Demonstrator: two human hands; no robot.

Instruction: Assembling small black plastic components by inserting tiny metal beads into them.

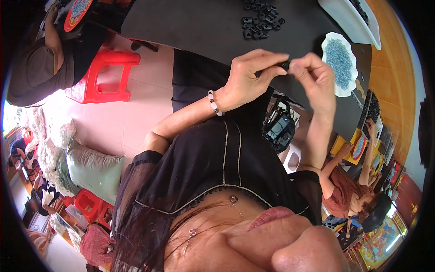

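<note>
My left hand (251, 77), with a beaded bracelet on its wrist, pinches a small black plastic part (284, 65) between thumb and fingers above the table's near edge. Close against the right end of that part, my right hand (313, 77) has its thumb and fingertips pressed together; whatever they hold is hidden. Several similar black plastic parts (260, 22) lie in a loose group farther back on the table. Just right of my right hand is a white scalloped plate (330, 41) of tiny bluish pieces (340, 63).
The dark table (195, 25) spans the top. A white bin (351, 22) stands at its far right. A black bag (280, 127) sits below the table edge. Red stools (106, 75) stand left. Other people work left and at a table on the right (344, 190).
</note>
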